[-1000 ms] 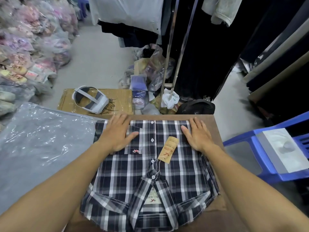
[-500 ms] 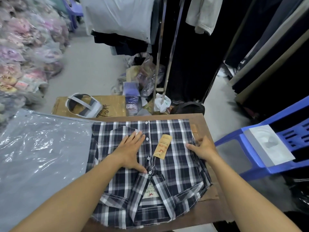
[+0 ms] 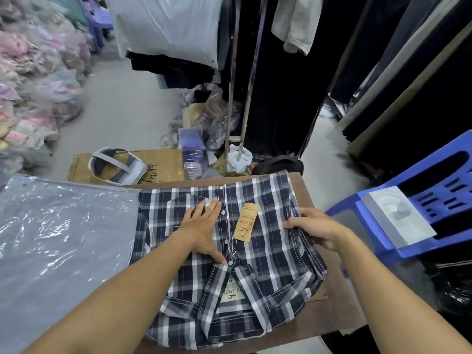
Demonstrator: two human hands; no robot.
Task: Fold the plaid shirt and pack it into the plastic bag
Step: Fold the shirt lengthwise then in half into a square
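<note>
Change: both hands have drawn back from the shirt's far hem toward its middle.
Left hand [image 3: 204,227]: open, flat on the placket beside the chest pocket, pinning the cloth.
Right hand [image 3: 315,227]: closed on the shirt's right side edge, fingers curled under.
Plaid shirt [image 3: 268,251]: front up on the table [image 3: 332,312], collar at the near edge, paper tag [image 3: 247,219] on top.
Plastic bag [image 3: 61,241]: flat, just left of the shirt.
Technique: probably keep the left palm anchoring while the right folds the side in along a straight line.
</note>
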